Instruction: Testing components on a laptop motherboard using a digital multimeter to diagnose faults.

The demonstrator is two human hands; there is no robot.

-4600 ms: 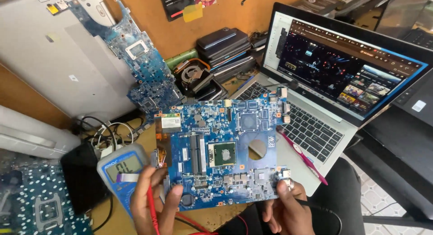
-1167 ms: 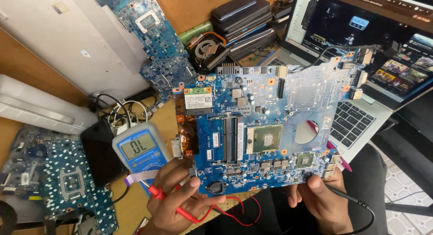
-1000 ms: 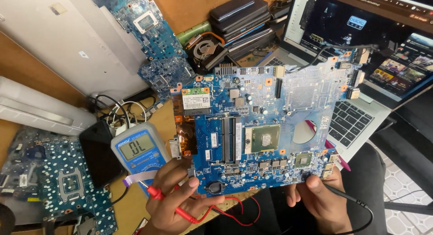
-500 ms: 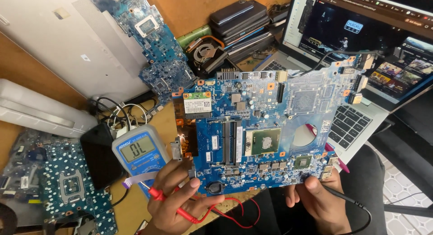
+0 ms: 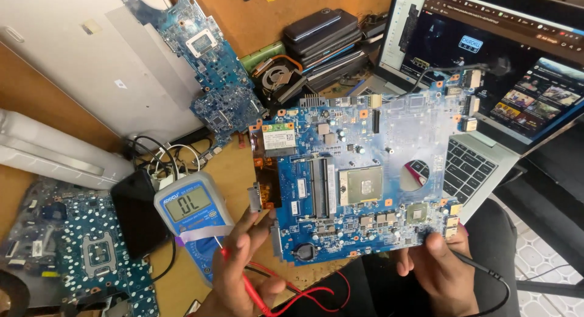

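A large blue laptop motherboard is held tilted up in front of me, above the desk edge. My left hand grips a red multimeter probe and also steadies the board's lower left corner. My right hand holds a black probe against the board's lower right edge, near a small chip. A blue and grey multimeter with a lit display lies just left of my left hand.
An open laptop with a lit screen stands behind the board at right. Another blue board leans on a grey laptop shell. A stack of black drives and a fan sit behind. A dotted circuit board lies at left.
The motherboard has shifted slightly up and right in view and tilted more over the laptop keyboard. Both hands keep their probes at the board's lower edge.
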